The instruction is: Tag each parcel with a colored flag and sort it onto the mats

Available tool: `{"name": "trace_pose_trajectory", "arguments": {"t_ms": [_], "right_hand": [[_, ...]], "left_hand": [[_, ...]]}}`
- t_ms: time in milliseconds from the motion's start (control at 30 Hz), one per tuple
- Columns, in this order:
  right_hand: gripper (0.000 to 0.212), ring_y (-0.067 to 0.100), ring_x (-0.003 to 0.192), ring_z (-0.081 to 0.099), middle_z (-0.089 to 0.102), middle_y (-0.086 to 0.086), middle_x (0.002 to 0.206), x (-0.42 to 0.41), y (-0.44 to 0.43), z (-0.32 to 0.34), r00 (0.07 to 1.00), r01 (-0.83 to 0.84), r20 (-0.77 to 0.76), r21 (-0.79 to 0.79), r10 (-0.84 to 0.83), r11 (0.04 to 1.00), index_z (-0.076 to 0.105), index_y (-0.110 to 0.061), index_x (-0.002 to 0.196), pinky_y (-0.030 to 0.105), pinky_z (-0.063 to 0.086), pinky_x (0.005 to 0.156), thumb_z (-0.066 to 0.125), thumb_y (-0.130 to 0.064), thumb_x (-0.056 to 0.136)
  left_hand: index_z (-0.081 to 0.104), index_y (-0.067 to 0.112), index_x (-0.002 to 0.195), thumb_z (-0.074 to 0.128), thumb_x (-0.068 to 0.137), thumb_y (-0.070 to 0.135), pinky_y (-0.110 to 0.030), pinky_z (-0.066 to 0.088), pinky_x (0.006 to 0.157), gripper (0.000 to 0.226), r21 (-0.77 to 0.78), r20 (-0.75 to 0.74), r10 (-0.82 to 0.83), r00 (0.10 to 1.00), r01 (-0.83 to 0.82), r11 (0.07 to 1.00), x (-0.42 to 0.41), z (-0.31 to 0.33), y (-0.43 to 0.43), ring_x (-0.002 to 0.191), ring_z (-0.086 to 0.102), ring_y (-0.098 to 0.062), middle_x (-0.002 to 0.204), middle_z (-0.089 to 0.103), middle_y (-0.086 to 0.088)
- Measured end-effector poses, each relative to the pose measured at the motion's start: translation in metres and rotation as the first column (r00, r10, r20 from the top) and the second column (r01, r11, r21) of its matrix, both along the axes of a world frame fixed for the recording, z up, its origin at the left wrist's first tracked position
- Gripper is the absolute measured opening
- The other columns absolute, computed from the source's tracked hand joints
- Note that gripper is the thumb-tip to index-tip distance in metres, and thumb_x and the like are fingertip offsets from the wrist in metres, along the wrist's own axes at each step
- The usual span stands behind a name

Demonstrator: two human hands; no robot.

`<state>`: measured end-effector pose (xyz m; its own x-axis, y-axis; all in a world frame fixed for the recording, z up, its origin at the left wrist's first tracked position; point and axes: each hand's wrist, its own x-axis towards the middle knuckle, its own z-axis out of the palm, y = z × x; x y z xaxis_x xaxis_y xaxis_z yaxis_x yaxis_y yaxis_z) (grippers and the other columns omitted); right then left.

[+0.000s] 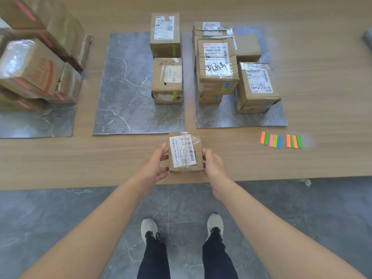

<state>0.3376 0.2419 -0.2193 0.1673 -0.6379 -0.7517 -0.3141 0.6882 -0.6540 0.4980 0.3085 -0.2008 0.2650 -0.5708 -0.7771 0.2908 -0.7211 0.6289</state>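
Note:
A small cardboard parcel with a white barcode label sits near the table's front edge, gripped on both sides by my left hand and my right hand. I see no flag on it. Two sets of colored flags lie on the table to the right. Three grey marble mats lie behind: the left mat holds parcels with pink flags, the middle mat holds two parcels with green flags, and the right mat holds several parcels with blue flags.
The wooden table's front edge runs just below my hands. Below it is grey tiled floor with my two feet. A dark grey object shows at the far right edge.

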Motion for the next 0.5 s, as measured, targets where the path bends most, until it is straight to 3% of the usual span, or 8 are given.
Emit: {"name": "trace_pose_trajectory", "arguments": {"t_ms": [133,267,400,500], "right_hand": [[0.046,0.021,0.116,0.062,0.073,-0.002,0.111,-0.004,-0.003,-0.001,1.000,-0.010,0.021,-0.004,0.010,1.000,0.071,-0.021,0.111,0.045,0.044,0.110,0.040,-0.046,0.089],[0.042,0.033,0.126,0.051,0.055,0.018,0.133,-0.018,-0.018,-0.003,0.993,0.119,0.003,-0.038,-0.119,0.992,0.055,0.002,0.123,0.046,0.040,0.110,0.044,-0.033,0.101],[0.043,0.040,0.128,0.049,0.052,0.025,0.136,-0.037,-0.043,0.000,0.980,0.201,0.026,-0.112,-0.199,0.973,0.053,0.004,0.124,0.055,0.040,0.112,0.044,-0.032,0.103],[0.034,0.027,0.116,0.060,0.064,0.013,0.118,-0.059,-0.062,0.003,0.979,0.205,0.021,-0.163,-0.204,0.965,0.063,-0.008,0.119,0.044,0.050,0.104,0.044,-0.031,0.104]], "left_hand": [[0.053,0.029,0.138,0.036,0.101,0.058,-0.046,0.039,0.115,0.050,0.026,0.049,-0.002,0.999,0.001,1.000,-0.002,0.000,-0.006,0.128,0.053,-0.031,0.142,0.052,0.001],[0.047,0.025,0.141,0.036,0.103,0.052,-0.046,0.033,0.119,0.048,-0.011,0.181,0.065,0.981,-0.064,0.998,-0.002,0.012,-0.028,0.139,0.043,-0.028,0.149,0.047,-0.001],[0.054,0.026,0.133,0.039,0.099,0.051,-0.047,0.031,0.119,0.045,-0.112,0.294,0.125,0.948,-0.096,0.989,0.001,0.027,-0.062,0.133,0.047,-0.021,0.139,0.055,0.005],[0.056,0.020,0.132,0.041,0.102,0.045,-0.042,0.037,0.115,0.042,-0.144,0.266,0.115,0.957,-0.078,0.986,-0.011,0.037,-0.092,0.127,0.052,-0.021,0.132,0.059,0.002]]}}
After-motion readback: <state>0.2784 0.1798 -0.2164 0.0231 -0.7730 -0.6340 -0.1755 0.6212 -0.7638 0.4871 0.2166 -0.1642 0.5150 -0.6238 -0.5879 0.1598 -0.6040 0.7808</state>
